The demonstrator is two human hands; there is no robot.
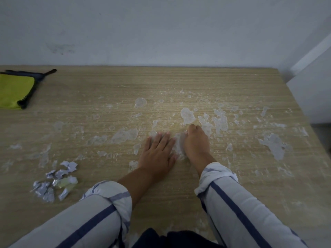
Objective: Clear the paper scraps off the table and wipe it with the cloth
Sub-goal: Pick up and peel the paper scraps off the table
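Left hand (157, 154) is flat on the table (114, 83), just right of the middle, fingers straight and together, palm down, so no grip there at all, only a press. Right beside it, the right hand (196, 140) is hunched up with its fingers curled under, tips down at the far edge of a stuck paper patch (179, 143) that sits in the gap between the two hands. The fingertips are tucked behind the knuckles, so whether that grip has actually pinched the paper I cannot tell. More pale stuck patches (274, 145) are spattered across the middle and out toward the right edge of the table. Over by the near left edge, well apart from both hands, lies a loose heap of torn paper scraps (55, 181), white and crumpled, with a yellowish bit among them. The cloth (14, 90), yellow-green with a dark border, lies at the far left corner, untouched. Both striped sleeves (232, 203) are rolled above the wrists.
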